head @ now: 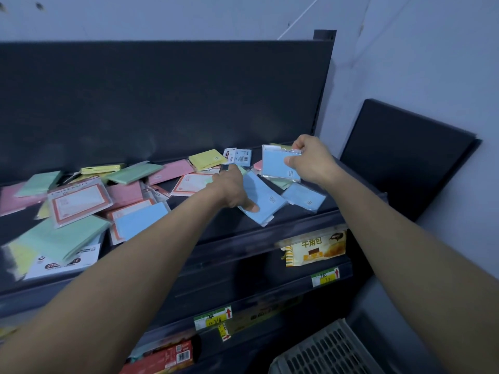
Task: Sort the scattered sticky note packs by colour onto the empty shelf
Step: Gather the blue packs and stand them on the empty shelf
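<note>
Sticky note packs in pink, green, yellow, blue and red-bordered white lie scattered over the dark top shelf (297, 217). My right hand (310, 159) pinches a blue pack (276, 164) and holds it upright above the shelf's right end. My left hand (232, 188) grips another blue pack (263, 197) lying on the shelf, thumb on top of it. A third blue pack (303, 197) lies just right of it, and a fourth (141, 221) sits among the pile further left.
Green packs (62, 238), pink packs (172, 171) and a yellow pack (206, 159) crowd the shelf's left and middle. Lower shelves carry price tags (325, 276) and a snack bag (314, 247). A grey plastic crate (326, 352) stands at bottom right, a dark panel (405, 157) leans on the wall.
</note>
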### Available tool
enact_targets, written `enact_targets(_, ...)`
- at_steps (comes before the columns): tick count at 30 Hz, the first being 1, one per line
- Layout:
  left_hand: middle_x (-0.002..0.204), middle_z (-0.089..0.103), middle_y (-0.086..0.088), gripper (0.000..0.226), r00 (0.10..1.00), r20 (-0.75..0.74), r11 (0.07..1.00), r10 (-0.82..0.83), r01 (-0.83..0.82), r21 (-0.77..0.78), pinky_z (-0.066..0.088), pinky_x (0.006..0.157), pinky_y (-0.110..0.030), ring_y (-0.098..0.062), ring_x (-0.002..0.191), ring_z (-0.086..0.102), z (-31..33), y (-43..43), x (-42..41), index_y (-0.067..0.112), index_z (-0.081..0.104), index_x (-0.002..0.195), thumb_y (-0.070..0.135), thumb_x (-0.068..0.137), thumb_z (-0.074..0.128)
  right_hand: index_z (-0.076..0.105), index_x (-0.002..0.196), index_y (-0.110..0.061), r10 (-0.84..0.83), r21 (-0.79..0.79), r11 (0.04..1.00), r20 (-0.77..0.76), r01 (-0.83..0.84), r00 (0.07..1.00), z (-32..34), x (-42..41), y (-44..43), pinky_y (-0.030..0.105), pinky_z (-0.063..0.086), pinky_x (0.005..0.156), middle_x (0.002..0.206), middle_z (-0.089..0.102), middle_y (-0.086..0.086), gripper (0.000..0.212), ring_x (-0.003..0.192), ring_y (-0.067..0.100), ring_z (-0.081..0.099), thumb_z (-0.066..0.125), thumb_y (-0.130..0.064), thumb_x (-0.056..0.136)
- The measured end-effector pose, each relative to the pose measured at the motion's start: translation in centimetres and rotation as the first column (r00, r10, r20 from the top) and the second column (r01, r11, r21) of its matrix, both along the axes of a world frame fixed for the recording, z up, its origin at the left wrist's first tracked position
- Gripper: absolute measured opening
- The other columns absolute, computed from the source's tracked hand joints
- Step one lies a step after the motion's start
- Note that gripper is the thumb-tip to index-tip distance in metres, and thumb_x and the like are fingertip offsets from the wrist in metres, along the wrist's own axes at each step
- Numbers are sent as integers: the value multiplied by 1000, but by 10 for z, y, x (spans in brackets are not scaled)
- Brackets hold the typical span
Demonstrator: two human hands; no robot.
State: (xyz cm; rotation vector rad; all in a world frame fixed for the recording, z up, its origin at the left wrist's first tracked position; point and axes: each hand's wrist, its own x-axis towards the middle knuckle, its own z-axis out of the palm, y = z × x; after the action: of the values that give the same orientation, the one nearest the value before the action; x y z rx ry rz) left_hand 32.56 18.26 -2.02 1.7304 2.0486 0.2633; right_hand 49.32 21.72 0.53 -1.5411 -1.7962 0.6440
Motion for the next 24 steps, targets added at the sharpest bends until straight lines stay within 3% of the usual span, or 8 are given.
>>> enact_targets(4,122,51,-15,72,992,120,994,37,-50,100,43,95,-44,-33,115,47,3,-4,-9,7,33,124,25,72,79,47,93,-11,-56,37,998,-12,57,998,-2,0,-4,23,38,52,98,52,6,9,74,17,49,56,-10,91)
enact_targets(7,100,50,-8,41,971,240,980,-4,-44,195,43,62,-28,-25,96,49,9,-10,-17,10,39,103,15,79,72,47,93,-11,-122,80,989,-17,122,992,-1,-2,-15,24,37,54,96,52,3,9,82,19,49,55,-10,91)
enact_targets(9,96,48,-7,36,944,328,971,-20,-59,230,38,52,-24,-19,78,48,11,-15,-23,9,39,100,9,81,70,46,92,-11,-167,109,980,-19,168,986,0,-3,-27,27,38,60,96,51,4,10,84,19,49,55,-9,90)
enact_targets(12,100,49,-8,39,875,482,959,-45,-98,268,47,65,-31,-22,83,51,15,-25,-26,10,43,110,4,81,68,44,89,-11,-250,161,954,-48,255,967,2,1,-51,30,41,68,94,49,5,11,85,20,48,53,-6,88)
enact_targets(15,100,55,-6,38,823,540,937,-175,-29,348,43,69,-22,-18,85,53,25,-42,-16,7,53,119,1,83,64,44,88,-12,-347,203,911,-95,359,933,7,11,-83,28,37,62,92,50,4,10,82,19,47,51,-5,86)
enact_targets(18,84,58,-2,24,757,548,904,-356,130,407,39,54,-10,-12,75,53,33,-66,9,9,62,103,-5,85,57,44,90,-13,-464,240,846,-113,477,879,5,30,-124,22,32,59,94,50,1,10,83,16,46,50,-5,88)
enact_targets(21,87,59,-6,19,653,583,863,-484,248,439,41,62,-22,-16,81,55,31,-90,48,5,64,97,-6,84,55,44,88,-14,-587,258,747,-177,613,790,-2,64,-177,30,38,65,91,50,1,11,82,18,46,48,-3,86)
enact_targets(24,81,58,-1,7,576,576,811,-580,342,475,41,58,-20,-11,73,52,31,-121,96,7,62,91,4,87,57,47,90,-15,-731,245,611,-193,753,655,-2,106,-239,34,44,69,91,53,3,11,81,20,49,47,-5,87)
